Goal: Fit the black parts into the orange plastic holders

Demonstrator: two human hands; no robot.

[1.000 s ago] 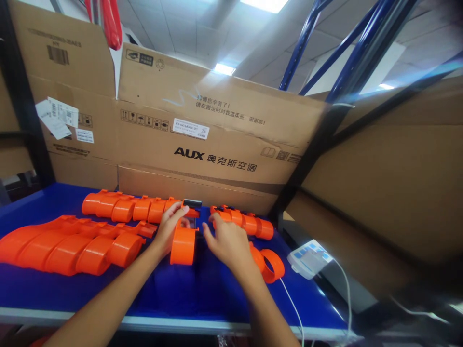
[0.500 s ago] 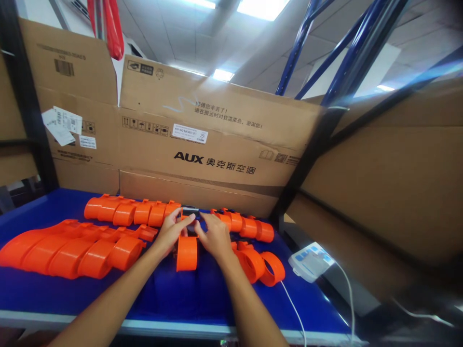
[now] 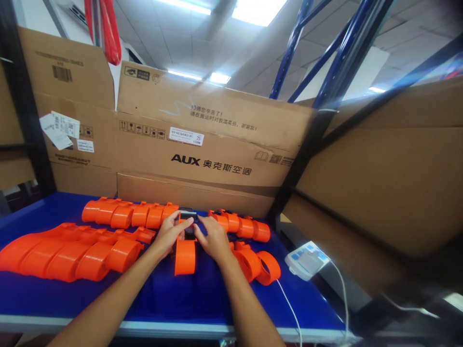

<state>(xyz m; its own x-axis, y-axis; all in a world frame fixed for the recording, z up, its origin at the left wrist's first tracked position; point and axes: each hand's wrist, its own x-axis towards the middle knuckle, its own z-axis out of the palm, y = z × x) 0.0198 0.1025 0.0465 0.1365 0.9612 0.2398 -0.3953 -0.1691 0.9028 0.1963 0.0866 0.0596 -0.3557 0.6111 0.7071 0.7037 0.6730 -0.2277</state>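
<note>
My left hand (image 3: pixel 167 234) and my right hand (image 3: pixel 211 236) meet over a small black device (image 3: pixel 187 213) that sits at the top of an orange wristband (image 3: pixel 185 257). The fingertips of both hands pinch or press on that device from either side. The band hangs down between my wrists onto the blue table (image 3: pixel 173 294). What lies under my fingers is hidden.
Rows of orange bands lie at the left (image 3: pixel 72 250), behind my hands (image 3: pixel 130 214) and at the right (image 3: pixel 240 226); loose rings (image 3: pixel 258 265) sit beside my right wrist. A white box with a cable (image 3: pixel 306 260) is at the table's right edge. Cardboard boxes (image 3: pixel 202 144) wall the back.
My right hand has moved up from the band to the black device, where both hands' fingertips now meet. The view shifted slightly.
</note>
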